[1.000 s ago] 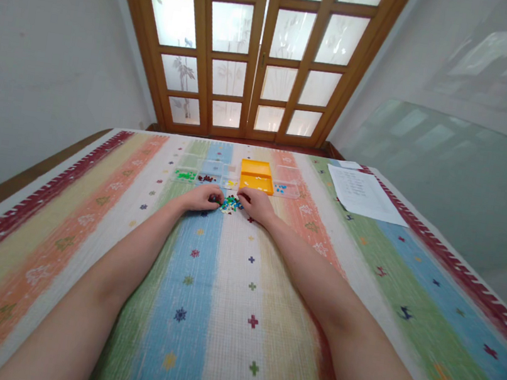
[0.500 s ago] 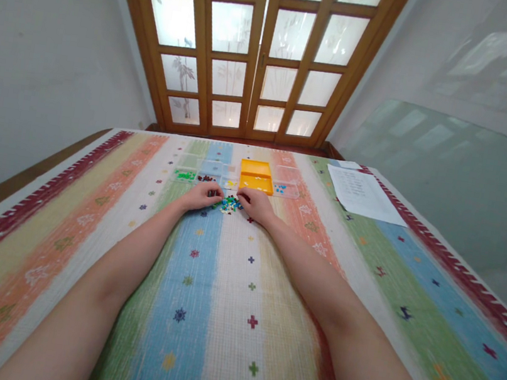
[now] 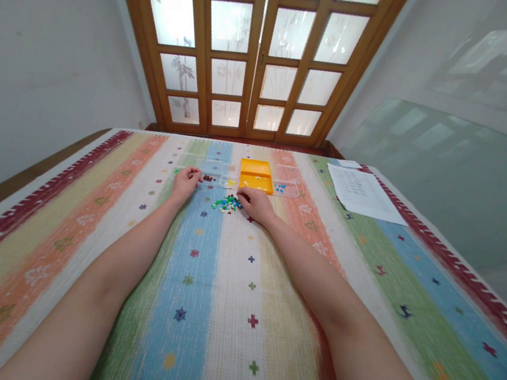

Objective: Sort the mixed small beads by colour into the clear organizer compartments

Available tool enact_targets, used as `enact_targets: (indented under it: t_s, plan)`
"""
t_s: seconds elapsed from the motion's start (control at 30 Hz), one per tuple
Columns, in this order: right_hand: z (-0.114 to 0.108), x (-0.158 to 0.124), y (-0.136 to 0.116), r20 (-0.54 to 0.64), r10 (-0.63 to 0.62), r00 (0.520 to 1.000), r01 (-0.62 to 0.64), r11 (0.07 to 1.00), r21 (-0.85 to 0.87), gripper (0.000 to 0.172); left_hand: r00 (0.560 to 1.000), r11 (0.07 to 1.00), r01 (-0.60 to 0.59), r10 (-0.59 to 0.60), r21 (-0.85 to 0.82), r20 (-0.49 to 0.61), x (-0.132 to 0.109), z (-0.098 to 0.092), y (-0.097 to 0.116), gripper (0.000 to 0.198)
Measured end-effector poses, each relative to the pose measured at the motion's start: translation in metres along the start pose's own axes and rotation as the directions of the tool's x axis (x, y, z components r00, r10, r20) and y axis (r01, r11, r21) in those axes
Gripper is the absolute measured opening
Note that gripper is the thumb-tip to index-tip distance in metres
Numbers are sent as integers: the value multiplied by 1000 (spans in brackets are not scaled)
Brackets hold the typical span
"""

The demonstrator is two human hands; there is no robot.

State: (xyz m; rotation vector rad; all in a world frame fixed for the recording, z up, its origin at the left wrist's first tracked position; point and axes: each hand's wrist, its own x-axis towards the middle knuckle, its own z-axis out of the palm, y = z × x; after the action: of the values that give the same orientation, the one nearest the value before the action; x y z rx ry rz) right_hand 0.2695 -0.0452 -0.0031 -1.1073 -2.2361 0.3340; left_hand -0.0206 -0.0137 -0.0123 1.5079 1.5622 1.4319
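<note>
A loose pile of small mixed-colour pieces (image 3: 225,203), green, blue, white and dark, lies on the striped tablecloth. My left hand (image 3: 185,183) is over the clear box at the left, its fingers pinched together; whatever they hold is too small to make out. Most of the green pieces there are hidden behind it. Beside its fingertips lie dark red pieces (image 3: 209,178) in a clear box. At the pile's right edge rests my right hand (image 3: 255,205), fingers closed and bent down, with anything inside them hidden.
An open orange box (image 3: 258,168) holding a few pale pieces stands behind my right hand. Yellow pieces (image 3: 230,183) and blue pieces (image 3: 280,188) sit in clear boxes on either side of it. A printed paper sheet (image 3: 367,195) lies at the right.
My left hand has moved from the pile left and away from me, to the clear box with green pieces. My right hand has stayed by the pile.
</note>
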Motion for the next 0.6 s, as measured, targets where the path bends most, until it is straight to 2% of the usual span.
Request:
enact_targets:
  t_s: [0.37, 0.6]
  plan:
    - [-1, -1, -1, 2, 4, 1000, -4, 1000, 3, 18, 999, 999, 38, -38, 9, -7, -3, -2, 2, 29]
    - [0, 0, 0, -3, 1, 1000, -1, 1000, 6, 18, 999, 998, -5, 8, 70, -35, -3, -4, 1, 31]
